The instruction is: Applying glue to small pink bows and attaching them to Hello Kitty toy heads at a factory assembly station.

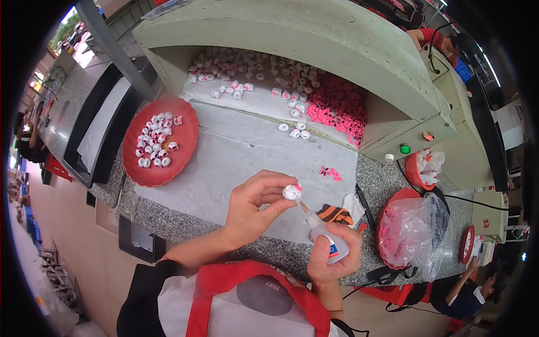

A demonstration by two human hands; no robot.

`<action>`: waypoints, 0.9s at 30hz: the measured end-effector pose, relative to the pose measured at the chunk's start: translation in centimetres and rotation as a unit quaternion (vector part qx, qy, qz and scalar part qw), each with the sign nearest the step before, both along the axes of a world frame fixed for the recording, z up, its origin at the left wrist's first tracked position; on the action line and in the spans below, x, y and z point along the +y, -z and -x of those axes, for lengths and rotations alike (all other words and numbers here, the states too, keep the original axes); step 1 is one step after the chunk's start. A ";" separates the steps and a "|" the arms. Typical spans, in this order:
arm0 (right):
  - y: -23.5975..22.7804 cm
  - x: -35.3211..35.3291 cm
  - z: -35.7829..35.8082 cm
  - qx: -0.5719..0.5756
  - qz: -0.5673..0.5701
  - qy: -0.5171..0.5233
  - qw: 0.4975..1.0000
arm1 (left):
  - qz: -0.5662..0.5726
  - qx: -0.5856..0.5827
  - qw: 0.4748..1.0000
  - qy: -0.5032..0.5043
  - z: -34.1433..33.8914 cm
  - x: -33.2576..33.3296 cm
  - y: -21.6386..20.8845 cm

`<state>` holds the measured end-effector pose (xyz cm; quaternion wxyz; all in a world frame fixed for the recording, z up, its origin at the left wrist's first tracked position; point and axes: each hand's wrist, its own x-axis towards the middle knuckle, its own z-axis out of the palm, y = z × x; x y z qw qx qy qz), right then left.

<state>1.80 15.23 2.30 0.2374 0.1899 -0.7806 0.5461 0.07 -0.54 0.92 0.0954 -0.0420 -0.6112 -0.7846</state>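
Between the thumb and fingertips of my left hand (259,203) is a small white rounded piece (292,192) with a pink patch on its side. My right hand (338,255) grips a clear glue bottle (321,230) with a blue label. The bottle's thin nozzle points up at the white piece, its tip touching or very near it. A few loose pink pieces (330,173) lie on the grey sheet (252,151) beyond my hands. An orange and black striped cloth (335,214) rests just past the bottle.
A red scalloped dish (185,160) at left holds many white pieces. White pieces (241,62) and a pink heap (337,112) fill the pale cabinet's opening (303,33). At right are a red basket (414,171), a plastic bag (424,230) on a red dish, and people nearby.
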 end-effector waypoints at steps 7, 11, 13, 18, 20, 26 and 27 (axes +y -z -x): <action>-0.4 -0.3 0.3 0.004 -0.017 0.000 1.000 | 0.007 0.018 1.000 -0.003 -0.1 -0.1 0.0; -0.9 -0.1 0.9 0.070 -0.018 -0.026 0.997 | 0.048 0.022 0.999 0.008 -0.1 -0.5 -0.2; -1.2 0.1 0.5 0.063 -0.029 -0.032 0.997 | 0.045 0.023 0.999 0.001 0.0 -0.4 -0.2; -1.0 -0.1 -0.1 -0.043 0.020 0.017 0.999 | 0.020 0.012 1.000 -0.003 0.1 -0.2 -0.1; -1.2 0.0 0.0 -0.032 -0.003 0.016 0.999 | 0.014 0.009 1.000 0.002 0.1 -0.1 -0.1; -1.1 -0.1 1.1 0.052 -0.036 -0.010 0.998 | -0.003 0.005 1.000 0.020 0.3 -0.1 -0.1; -1.1 -0.1 1.2 0.086 -0.035 -0.021 0.995 | -0.036 -0.015 0.999 0.032 0.3 -0.1 -0.1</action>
